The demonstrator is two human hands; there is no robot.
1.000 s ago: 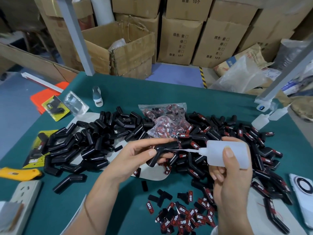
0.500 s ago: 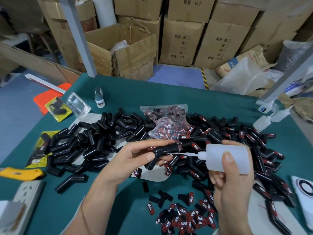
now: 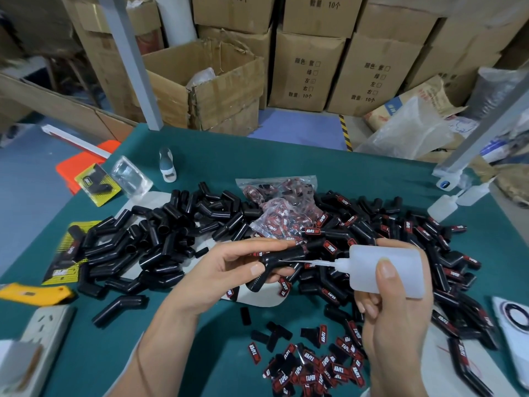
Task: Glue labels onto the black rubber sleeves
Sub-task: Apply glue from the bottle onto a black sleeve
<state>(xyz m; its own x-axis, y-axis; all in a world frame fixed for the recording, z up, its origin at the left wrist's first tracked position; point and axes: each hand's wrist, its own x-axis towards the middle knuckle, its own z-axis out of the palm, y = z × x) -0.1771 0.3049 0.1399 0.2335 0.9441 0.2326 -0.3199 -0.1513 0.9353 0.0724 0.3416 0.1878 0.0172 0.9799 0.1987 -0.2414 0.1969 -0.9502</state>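
My left hand (image 3: 226, 270) holds a bent black rubber sleeve (image 3: 282, 260) between thumb and fingers above the green table (image 3: 257, 159). My right hand (image 3: 395, 310) grips a white glue bottle (image 3: 386, 269) lying sideways, its thin nozzle tip touching the sleeve. A pile of plain black sleeves (image 3: 148, 239) lies on the left. Sleeves with red labels (image 3: 415, 239) are heaped on the right. Loose red and black labels (image 3: 312, 368) lie near the front edge. A clear bag of labels (image 3: 279, 206) sits in the middle.
A yellow utility knife (image 3: 34, 293) and a white power strip (image 3: 48, 325) lie front left. Packaged sleeves (image 3: 96, 184), a small glue stick (image 3: 167, 164) and spare bottles (image 3: 446, 204) sit further back. Cardboard boxes (image 3: 214, 87) stand behind the table.
The nozzle tip has slid a little to the left along the sleeve. Both hands stay in almost the same place.
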